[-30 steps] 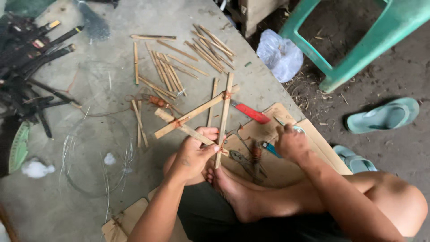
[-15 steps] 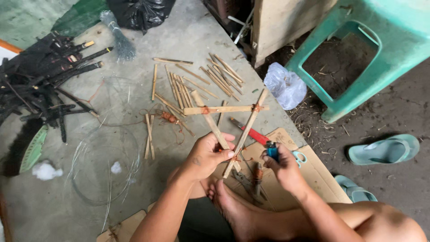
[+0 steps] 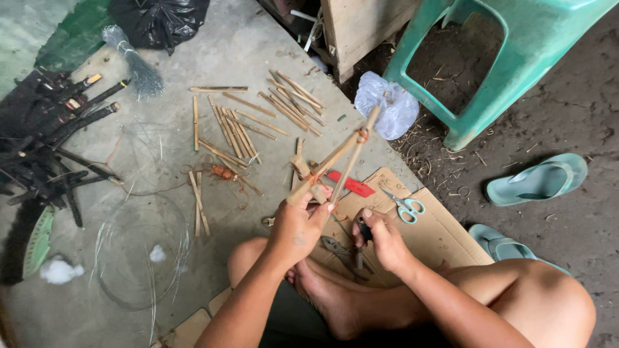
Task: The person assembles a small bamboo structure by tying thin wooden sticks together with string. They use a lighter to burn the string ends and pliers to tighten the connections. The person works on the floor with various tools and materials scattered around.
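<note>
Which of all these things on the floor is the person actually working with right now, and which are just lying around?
In use:
- bamboo stick frame, gripped by the left hand
- dark-handled tool, in the right hand

Lying about:
- loose bamboo sticks
- scissors
- red-handled cutter
- white plastic bag
- green stool
- flip-flop

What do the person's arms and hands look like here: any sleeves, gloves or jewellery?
Both forearms are bare to the frame edge, with no sleeves in view. The left hand and the right hand wear no gloves, and no rings, watch or wristband can be seen. The left hand has a small dark mark on its back.
</note>
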